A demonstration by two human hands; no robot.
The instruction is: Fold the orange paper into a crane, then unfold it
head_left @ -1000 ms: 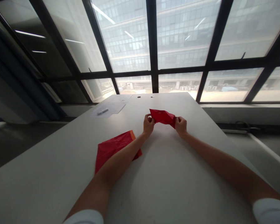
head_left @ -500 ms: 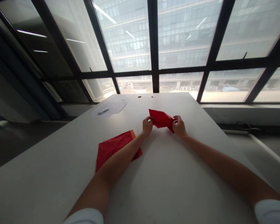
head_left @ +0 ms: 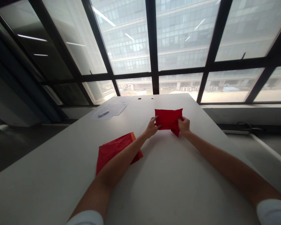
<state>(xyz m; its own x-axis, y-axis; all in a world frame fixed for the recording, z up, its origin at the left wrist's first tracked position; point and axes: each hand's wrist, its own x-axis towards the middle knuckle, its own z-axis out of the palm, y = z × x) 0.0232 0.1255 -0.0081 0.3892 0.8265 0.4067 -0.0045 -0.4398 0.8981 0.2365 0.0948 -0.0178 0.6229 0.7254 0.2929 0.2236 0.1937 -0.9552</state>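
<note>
A small red folded bag (head_left: 168, 118) is held up above the table, stretched roughly flat between both hands. Its left edge is gripped by my left hand (head_left: 152, 126), thumb below and fingers apart along the side. My right hand (head_left: 184, 124) closes on the right edge in a pinch. Below that side a pointed red corner hangs down. A larger red bag (head_left: 113, 148) with an orange edge lies creased on the table, partly covered by my left forearm. Whether the material is cloth or plastic, I cannot tell.
The white table (head_left: 173, 175) runs toward the windows. At its far left lie several paper sheets (head_left: 118, 108) with a white marker-like stick (head_left: 103, 113) on them. A dark round hole (head_left: 139, 98) shows near the far edge. A cable (head_left: 247, 126) lies beyond the right edge.
The held red bag has gone from bent and tilted to spread out flat facing me, shifted slightly right. Both hands moved a little right with it. The bag on the table stays put.
</note>
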